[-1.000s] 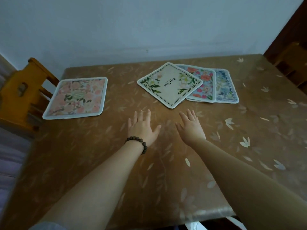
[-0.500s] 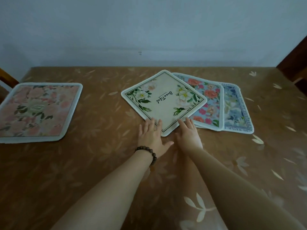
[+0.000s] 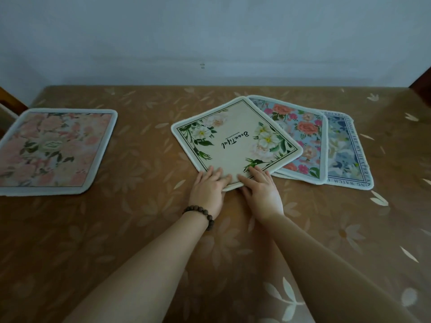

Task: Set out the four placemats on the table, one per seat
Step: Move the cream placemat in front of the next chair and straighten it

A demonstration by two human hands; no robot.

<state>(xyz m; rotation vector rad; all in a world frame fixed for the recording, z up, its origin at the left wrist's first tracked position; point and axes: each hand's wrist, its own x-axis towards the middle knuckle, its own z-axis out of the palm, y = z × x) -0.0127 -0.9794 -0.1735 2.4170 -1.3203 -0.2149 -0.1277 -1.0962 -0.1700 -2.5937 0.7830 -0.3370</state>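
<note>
A pale blue-grey wall (image 3: pixel 210 31) is seen behind a brown, flower-patterned table covering (image 3: pixel 140 229); wooden chair parts (image 3: pixel 9 101) are glimpsed at far left, dark wood (image 3: pixel 423 85) at far right

A home dining room is suggested: a table covered in a brown flower-printed glossy tablecloth (image 3: pixel 116 229) is set against a plain pale wall (image 3: pixel 210 31), and a wooden chair (image 3: pixel 9 101) is glimpsed at far left.

You are looking at bare table (image 3: pixel 144 224) lying open between the pink placemat (image 3: pixel 53 148) at left and the three fanned mats (image 3: pixel 310 145). Your forearms are crossing the near middle; the wall (image 3: pixel 210 38) is closing off the far edge.
</note>
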